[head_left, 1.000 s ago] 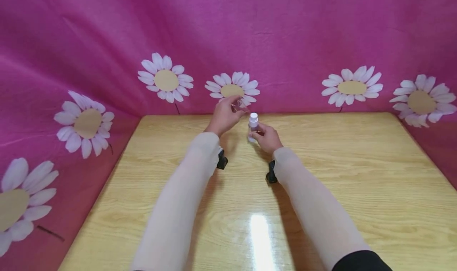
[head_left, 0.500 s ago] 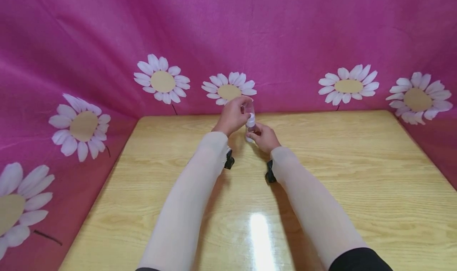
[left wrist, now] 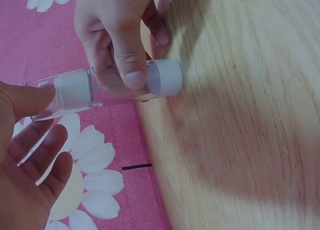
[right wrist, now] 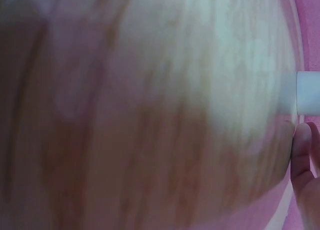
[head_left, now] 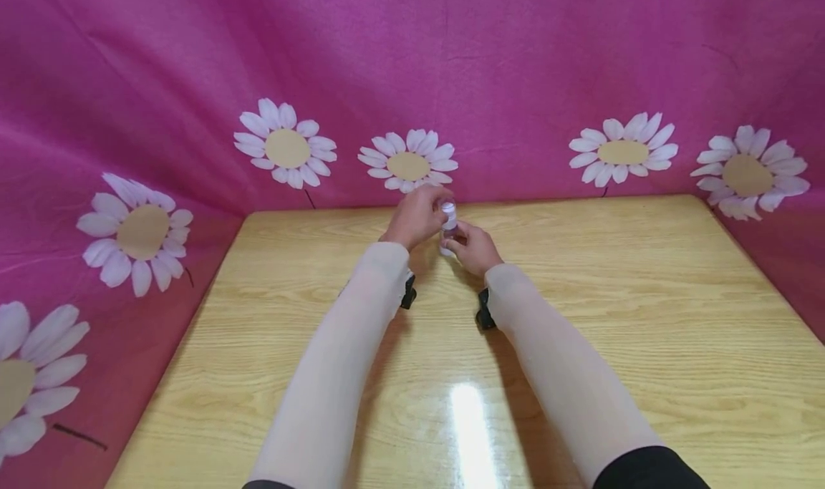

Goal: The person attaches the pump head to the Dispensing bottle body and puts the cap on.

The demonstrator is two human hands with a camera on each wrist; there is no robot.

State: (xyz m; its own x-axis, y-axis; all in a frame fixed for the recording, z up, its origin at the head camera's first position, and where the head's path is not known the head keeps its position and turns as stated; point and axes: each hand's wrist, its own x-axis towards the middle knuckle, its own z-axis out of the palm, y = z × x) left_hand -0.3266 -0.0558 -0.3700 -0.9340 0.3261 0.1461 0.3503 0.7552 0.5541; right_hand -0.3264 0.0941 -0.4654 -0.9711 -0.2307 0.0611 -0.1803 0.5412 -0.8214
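Observation:
A small clear bottle [left wrist: 116, 94] with a white base [left wrist: 168, 78] stands upright near the back edge of the table. My right hand [head_left: 477, 250] grips its body low down; in the left wrist view the thumb lies along the clear wall. Over the bottle's white top sits a clear cap [left wrist: 75, 90], which my left hand [head_left: 416, 215] pinches between thumb and fingers. The other left fingers curve loosely beside it. In the right wrist view only the white base and some fingertips [right wrist: 301, 147] show at the right edge.
The wooden table [head_left: 309, 317] reaches back to a pink cloth [head_left: 515, 81] printed with white daisies, which also hangs along both sides. Black wrist camera mounts [head_left: 486, 310] sit under the pale sleeves [head_left: 322, 374].
My left hand has brought the clear cap right and down from beside the bottle onto its white top. My right hand has kept its grip on the bottle.

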